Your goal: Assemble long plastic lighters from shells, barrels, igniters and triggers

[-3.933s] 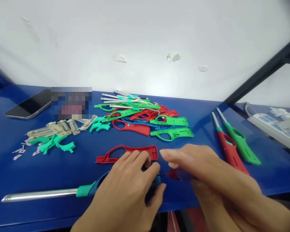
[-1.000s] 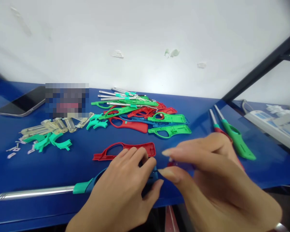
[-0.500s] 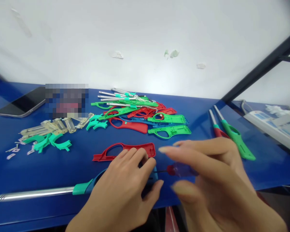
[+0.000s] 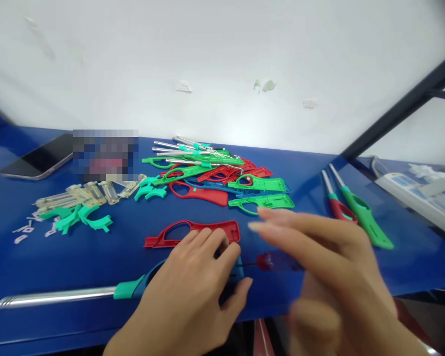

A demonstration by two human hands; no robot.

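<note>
My left hand is wrapped over a blue barbecue lighter, which lies on the table with its metal tube pointing left. The lighter's mid-body is hidden under that hand. At its right end is the thin shaft of a screwdriver with a red and clear purplish handle. My right hand is around the handle's rear end, fingers stretched above it and the blurred thumb below; the grip itself is partly hidden. Just behind my left hand lies a red half shell of a lighter.
Green, red and blue shells and metal tubes form a pile at the back. Left are teal clips, translucent tanks and a phone. Two whole lighters lie right, near a white power strip.
My right thumb has moved down and right, away from the screwdriver handle, and the handle looks turned. My left hand keeps its place on the lighter. The view has shifted slightly.
</note>
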